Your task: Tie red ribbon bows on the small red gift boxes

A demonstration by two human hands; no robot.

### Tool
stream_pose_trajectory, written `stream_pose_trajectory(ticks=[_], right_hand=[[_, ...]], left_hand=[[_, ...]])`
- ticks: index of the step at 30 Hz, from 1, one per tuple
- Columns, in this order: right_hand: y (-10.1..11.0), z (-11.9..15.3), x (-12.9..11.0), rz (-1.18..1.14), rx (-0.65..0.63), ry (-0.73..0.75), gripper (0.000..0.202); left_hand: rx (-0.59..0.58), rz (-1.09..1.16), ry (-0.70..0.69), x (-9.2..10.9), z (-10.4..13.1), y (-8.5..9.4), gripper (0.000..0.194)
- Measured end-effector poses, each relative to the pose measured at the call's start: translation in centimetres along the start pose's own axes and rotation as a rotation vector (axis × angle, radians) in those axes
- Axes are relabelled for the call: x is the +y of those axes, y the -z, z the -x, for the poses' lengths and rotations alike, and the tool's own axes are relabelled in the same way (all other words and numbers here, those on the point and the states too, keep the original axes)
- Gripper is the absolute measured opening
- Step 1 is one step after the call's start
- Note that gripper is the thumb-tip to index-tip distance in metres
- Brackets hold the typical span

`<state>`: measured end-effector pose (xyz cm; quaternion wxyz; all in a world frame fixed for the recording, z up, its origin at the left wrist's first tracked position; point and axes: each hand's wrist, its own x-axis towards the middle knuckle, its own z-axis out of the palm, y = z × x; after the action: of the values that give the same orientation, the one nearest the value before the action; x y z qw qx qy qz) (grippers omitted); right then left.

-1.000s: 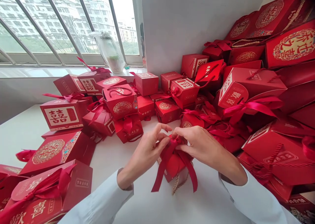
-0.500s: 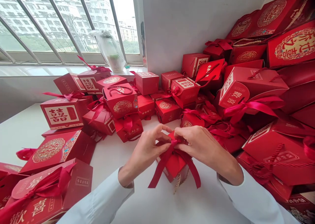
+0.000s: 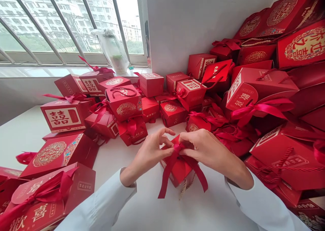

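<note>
A small red gift box [image 3: 181, 170] sits on the white table in front of me, a beige cord hanging from its near side. Around its top runs a dark red ribbon [image 3: 166, 176], knotted at the middle, with two tails falling toward me. My left hand [image 3: 150, 153] pinches the ribbon at the knot's left side between thumb and fingers, its index finger raised and curved. On the other side, my right hand [image 3: 207, 148] has its thumb and fingers closed on the ribbon by the knot. The fingers partly hide the box's far top.
Red gift boxes with ribbons stand stacked at the left [image 3: 63, 117], along the back [image 3: 174, 112] and in a high pile at the right [image 3: 264, 88]. A plastic-wrapped cup [image 3: 118, 60] stands on the sill by the barred window. Bare white table [image 3: 142, 207] shows near me.
The ribbon's left tail has swung slightly inward and hangs lower. My left hand has shifted a little to the left, while both hands stay at the knot.
</note>
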<state>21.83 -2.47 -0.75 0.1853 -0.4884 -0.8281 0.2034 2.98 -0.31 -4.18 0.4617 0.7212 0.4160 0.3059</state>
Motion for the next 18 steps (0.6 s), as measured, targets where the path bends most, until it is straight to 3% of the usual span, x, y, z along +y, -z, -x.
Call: stream_pose_trajectory(ticks=[6,13,18], right_hand=[[0.6,0.1,0.6,-0.263,-0.104,-0.034,0.015],[0.1,-0.1,1.1,-0.27,-0.087,-0.059,0.009],[0.0,-0.4,1.2,-0.204,-0.046,-0.065,0.011]], left_hand=[[-0.016,-0.016,0.03,0.2,0.1,0.0,0.039],[-0.038,-0.055,0.025,0.5,0.1,0.3,0.034],[-0.135,-0.086,0.038,1.8,0.6,0.8,0.031]])
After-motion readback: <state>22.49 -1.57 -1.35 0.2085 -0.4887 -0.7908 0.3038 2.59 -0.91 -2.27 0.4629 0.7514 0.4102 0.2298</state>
